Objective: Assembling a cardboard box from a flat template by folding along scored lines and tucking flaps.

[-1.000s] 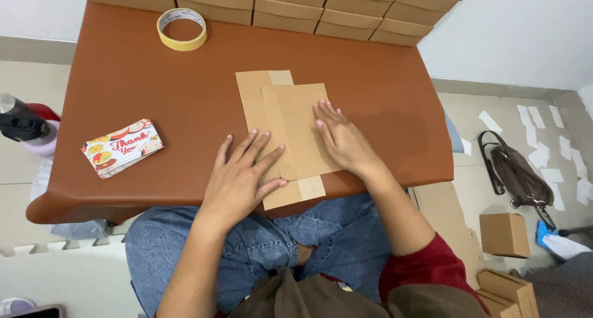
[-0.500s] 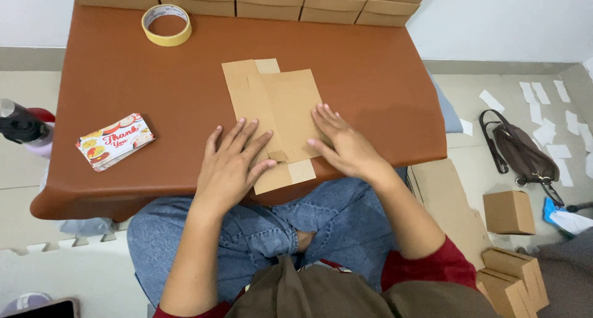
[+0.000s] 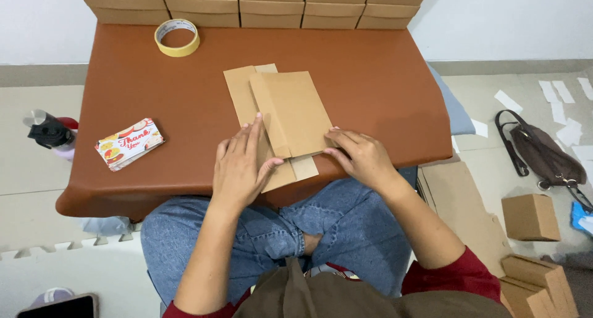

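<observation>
Head view looks down on a brown table (image 3: pixel 123 95) where a flat, unfolded cardboard box blank (image 3: pixel 278 117) lies near the near edge, its nearest flap hanging slightly past the rim. The left hand (image 3: pixel 238 169) rests flat on the blank's left panel, fingers spread and extended, thumb tucked against a folded edge; it presses down and grips nothing. The right hand (image 3: pixel 361 157) sits at the blank's near right corner, fingers loosely curled with the tips on the card, likewise pressing and not clasping. Farther left lies a small stack of printed cards (image 3: pixel 130 144), and at the far side a roll of tape (image 3: pixel 177 37) sits before a row of stacked cardboard boxes (image 3: pixel 247 6). Because the blank overhangs the rim, uneven pressure from either palm could probably tip or slide it toward the lap. A crease pushed off its scored line might buckle the thin card and leave the panel crooked.
</observation>
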